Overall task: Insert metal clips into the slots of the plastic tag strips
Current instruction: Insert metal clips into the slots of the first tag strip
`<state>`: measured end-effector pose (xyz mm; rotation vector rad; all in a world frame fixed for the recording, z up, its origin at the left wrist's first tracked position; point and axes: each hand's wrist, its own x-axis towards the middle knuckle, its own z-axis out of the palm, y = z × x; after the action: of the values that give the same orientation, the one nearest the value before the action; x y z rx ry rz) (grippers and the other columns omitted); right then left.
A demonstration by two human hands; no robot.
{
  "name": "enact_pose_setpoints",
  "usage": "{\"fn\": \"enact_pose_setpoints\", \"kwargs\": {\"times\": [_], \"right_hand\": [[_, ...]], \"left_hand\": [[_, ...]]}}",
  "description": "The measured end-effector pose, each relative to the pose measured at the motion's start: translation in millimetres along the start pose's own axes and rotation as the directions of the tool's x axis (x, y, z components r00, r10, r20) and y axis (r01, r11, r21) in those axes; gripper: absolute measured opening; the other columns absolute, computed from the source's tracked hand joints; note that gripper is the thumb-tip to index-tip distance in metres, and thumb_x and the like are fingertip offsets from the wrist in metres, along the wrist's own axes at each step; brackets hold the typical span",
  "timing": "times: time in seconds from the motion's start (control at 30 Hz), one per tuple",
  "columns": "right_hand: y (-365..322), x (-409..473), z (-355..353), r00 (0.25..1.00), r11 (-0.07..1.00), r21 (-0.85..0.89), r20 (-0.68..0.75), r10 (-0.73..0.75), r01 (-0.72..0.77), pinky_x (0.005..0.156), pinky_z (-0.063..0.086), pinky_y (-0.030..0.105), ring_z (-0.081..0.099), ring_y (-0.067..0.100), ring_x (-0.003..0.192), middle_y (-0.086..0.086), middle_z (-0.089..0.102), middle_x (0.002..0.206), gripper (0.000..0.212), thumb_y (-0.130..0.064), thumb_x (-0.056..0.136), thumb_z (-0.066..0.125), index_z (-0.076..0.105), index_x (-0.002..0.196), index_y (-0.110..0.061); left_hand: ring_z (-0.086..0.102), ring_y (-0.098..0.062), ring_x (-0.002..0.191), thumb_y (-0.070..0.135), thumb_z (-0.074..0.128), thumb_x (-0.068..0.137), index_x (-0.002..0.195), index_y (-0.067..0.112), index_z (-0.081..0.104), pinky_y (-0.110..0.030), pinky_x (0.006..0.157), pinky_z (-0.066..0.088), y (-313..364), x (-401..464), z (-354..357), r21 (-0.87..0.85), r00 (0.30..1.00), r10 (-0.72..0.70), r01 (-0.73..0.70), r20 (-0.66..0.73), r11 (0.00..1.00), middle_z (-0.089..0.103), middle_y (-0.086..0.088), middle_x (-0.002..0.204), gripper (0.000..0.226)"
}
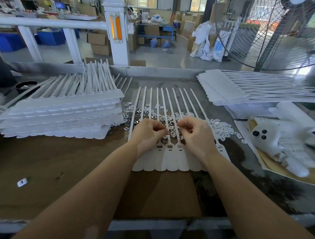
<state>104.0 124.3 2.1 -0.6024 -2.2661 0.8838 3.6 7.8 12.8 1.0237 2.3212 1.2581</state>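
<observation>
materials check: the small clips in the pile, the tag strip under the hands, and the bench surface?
Clips: likely metal, with shiny grey glints; the whiter pieces could be plastic. Tag strip: matte, slightly translucent white, looks like moulded plastic. Bench: worn, stained brown top, possibly wood or board; cannot tell.

We can read no text, label, brand or number anywhere in this view. At about one o'clock, the white sacks on the floor carry blue print, but it is too small and blurred for us to make out. At eleven o'clock, far back, a lit screen and a yellow sign beside it show marks we cannot decipher. The paper sheet at three o'clock, under the plush toy, shows us no legible writing.
</observation>
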Motion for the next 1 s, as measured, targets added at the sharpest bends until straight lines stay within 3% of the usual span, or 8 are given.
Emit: {"fn": "enact_pose_setpoints", "kwargs": {"times": [0.17,0.33,0.4,0.47,0.5,0.57,0.83,1.0], "right_hand": [[8.9,-4.5,-7.9,0.999,0.995,-0.101,0.051,-0.019,0.024,0.084,0.050,0.039,0.060,0.019,0.090,0.001,0.064,0.092,0.017,0.000,0.086,0.057,0.068,0.090,-0.012],[9.0,-6.3,-2.8,0.998,0.994,-0.112,0.068,-0.001,0.009,0.086,0.047,0.034,0.056,0.018,0.094,0.000,0.061,0.094,0.020,0.000,0.086,0.054,0.069,0.089,-0.013],[8.6,-6.9,-0.8,0.998,0.986,-0.164,0.062,-0.011,0.021,0.083,0.042,0.027,0.053,0.017,0.094,-0.005,0.056,0.091,0.021,-0.001,0.087,0.053,0.069,0.088,-0.014],[9.2,-6.8,-0.2,0.998,0.981,-0.193,0.059,-0.016,0.027,0.081,0.039,0.025,0.052,0.017,0.094,-0.007,0.053,0.089,0.021,-0.003,0.087,0.052,0.069,0.088,-0.014],[9.6,-6.8,-0.4,0.998,0.980,-0.198,0.061,-0.018,0.030,0.081,0.040,0.025,0.052,0.016,0.094,-0.007,0.053,0.089,0.020,-0.003,0.087,0.052,0.069,0.088,-0.015],[10.2,-7.1,-0.4,0.998,0.978,-0.204,0.060,-0.022,0.034,0.081,0.041,0.026,0.052,0.016,0.094,-0.006,0.055,0.089,0.020,-0.004,0.087,0.052,0.069,0.089,-0.015],[11.3,-7.3,0.3,0.998,0.977,-0.211,0.054,-0.017,0.028,0.074,0.032,0.021,0.049,0.012,0.092,-0.003,0.057,0.090,0.020,-0.005,0.087,0.052,0.069,0.089,-0.015],[11.9,-7.7,0.0,0.998,0.979,-0.198,0.053,-0.025,0.035,0.077,0.036,0.023,0.050,0.013,0.092,-0.001,0.059,0.091,0.021,-0.004,0.086,0.051,0.069,0.087,-0.015]], "left_hand": [[0.055,-0.006,0.064,0.022,0.068,0.084,0.087,0.015,0.072,-0.019,0.059,0.044,2.8,-0.7,-1.2,-0.068,0.999,-0.038,0.039,0.016,0.997,0.064,0.004,0.071,0.008],[0.051,0.002,0.048,0.020,0.071,0.082,0.078,0.018,0.071,-0.010,0.044,0.036,9.2,-0.1,0.3,-0.096,0.997,-0.070,0.072,0.032,0.993,0.059,0.008,0.058,0.005],[0.054,-0.005,0.057,0.021,0.071,0.082,0.075,0.019,0.070,-0.017,0.051,0.044,11.4,-0.8,3.2,-0.086,0.994,-0.079,0.085,0.075,0.993,0.063,0.004,0.063,0.008],[0.058,-0.013,0.069,0.023,0.072,0.080,0.075,0.020,0.071,-0.032,0.073,0.052,12.7,-2.1,6.8,-0.051,0.989,-0.087,0.094,0.121,0.994,0.066,0.004,0.067,0.007],[0.060,-0.016,0.076,0.025,0.072,0.079,0.076,0.021,0.072,-0.040,0.086,0.049,13.6,-3.0,8.1,-0.016,0.987,-0.089,0.092,0.136,0.996,0.068,0.003,0.071,0.006],[0.061,-0.020,0.085,0.029,0.073,0.079,0.077,0.022,0.073,-0.050,0.096,0.041,15.0,-3.8,9.7,0.048,0.983,-0.091,0.084,0.162,0.995,0.069,0.002,0.076,0.007],[0.061,-0.025,0.085,0.032,0.078,0.070,0.059,0.029,0.070,-0.055,0.098,0.039,18.9,-3.7,11.9,0.102,0.976,-0.134,0.118,0.170,0.988,0.068,0.002,0.068,0.014],[0.063,-0.027,0.087,0.029,0.079,0.068,0.061,0.024,0.072,-0.053,0.097,0.041,17.9,-3.0,12.8,0.078,0.974,-0.152,0.140,0.170,0.987,0.069,-0.002,0.068,0.011]]}}
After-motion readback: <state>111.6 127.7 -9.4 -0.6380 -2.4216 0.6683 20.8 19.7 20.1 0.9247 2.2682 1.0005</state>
